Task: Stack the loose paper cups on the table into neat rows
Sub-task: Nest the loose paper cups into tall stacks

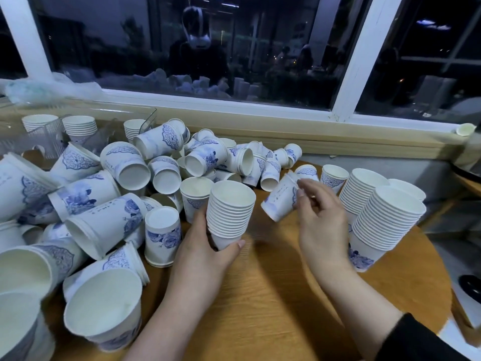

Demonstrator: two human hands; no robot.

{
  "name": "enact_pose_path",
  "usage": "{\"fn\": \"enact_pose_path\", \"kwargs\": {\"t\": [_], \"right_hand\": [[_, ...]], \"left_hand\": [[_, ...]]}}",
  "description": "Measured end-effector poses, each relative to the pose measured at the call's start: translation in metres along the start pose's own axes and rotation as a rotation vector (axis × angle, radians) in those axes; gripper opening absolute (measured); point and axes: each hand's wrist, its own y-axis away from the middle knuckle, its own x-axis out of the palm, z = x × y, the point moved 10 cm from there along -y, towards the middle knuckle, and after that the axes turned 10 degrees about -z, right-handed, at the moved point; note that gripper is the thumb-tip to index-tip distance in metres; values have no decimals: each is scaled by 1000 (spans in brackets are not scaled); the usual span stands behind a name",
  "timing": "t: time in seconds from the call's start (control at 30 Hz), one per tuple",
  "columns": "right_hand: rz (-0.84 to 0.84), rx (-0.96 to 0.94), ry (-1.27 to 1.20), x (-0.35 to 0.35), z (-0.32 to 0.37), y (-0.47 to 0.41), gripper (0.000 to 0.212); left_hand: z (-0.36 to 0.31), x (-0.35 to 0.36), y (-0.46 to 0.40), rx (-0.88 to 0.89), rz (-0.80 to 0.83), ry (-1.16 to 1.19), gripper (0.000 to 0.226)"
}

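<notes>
Nearest the camera, large open cups [102,308] lay tipped at the lower left of the wooden table [273,295]. Loose cups [161,162] with blue print formed a heap across the left and centre. The left hand [208,254] gripped the base of a short stack [230,212], fingers curled round it. The right hand [321,217] pinched a single tilted cup [279,199] at its rim. Two taller stacks [382,214] stood just beside that hand.

Two hands [208,246], dozens of loose paper cups [125,162], several stacks [385,217].
</notes>
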Motion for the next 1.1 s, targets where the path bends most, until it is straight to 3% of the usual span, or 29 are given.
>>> {"fn": "enact_pose_path", "kwargs": {"t": [0.13, 0.27, 0.5, 0.8, 0.97, 1.1], "right_hand": [[-26, -55, -205, -27, 67, -10, 23], [96, -79, -332, -24, 111, -13, 24], [447, -135, -110, 17, 111, 11, 17], [560, -57, -184, 7, 113, 0, 18], [672, -77, -46, 11, 97, 0, 16], [817, -241, 146, 16, 90, 17, 26]], "left_hand": [[-1, -1, 3, 9, 13, -14, 73], [-3, -1, 4, 30, 2, -27, 77], [-6, 0, 2, 38, 0, -30, 79], [-16, 25, 6, 63, 55, -3, 85], [-25, 36, 7, 83, 65, 3, 85], [-28, 39, 8, 71, 56, 21, 82]]}}
